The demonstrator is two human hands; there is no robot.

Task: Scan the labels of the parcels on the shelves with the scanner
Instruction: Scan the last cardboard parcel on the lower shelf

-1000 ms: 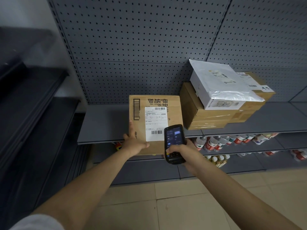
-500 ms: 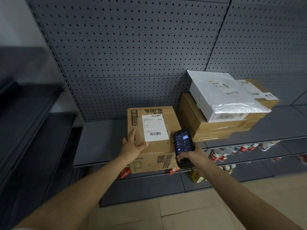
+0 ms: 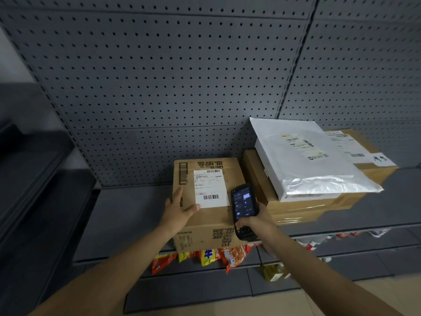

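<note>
Fingers, left: straight and spread on top of the box (image 3: 206, 201), thumb tip at the corner of the label (image 3: 210, 188); the left hand (image 3: 180, 209) presses flat and grips nothing.
Fingers, right: curled round the lower body of the scanner (image 3: 244, 210); the right hand (image 3: 258, 222) holds it upright, screen lit and facing the camera.
Scanner place: centre of the frame, just right of the label, its top end level with the lower barcode.
Box place: centre of the frame on the shelf (image 3: 127, 215), its front edge at the shelf lip, perhaps a little past it.
Other parcels: a white mailer (image 3: 305, 160) lies on stacked brown cartons (image 3: 293, 208) at centre right, each with its own label; I judge these not yet scanned.
Risk, aim: the scanner head sits beside the label, not over it, so a beam could miss or catch the printed barcode at the box's upper left instead.
Risk, box: too much downward push near the front edge might tip the box off the lip onto the snack packets (image 3: 205, 257) below.
Risk, glare: the glossy mailer is creased and shiny, which could spoil a read.
Materials: matte corrugated card, smooth paper label, hard black plastic scanner, grey perforated metal backboard (image 3: 182, 76).
</note>
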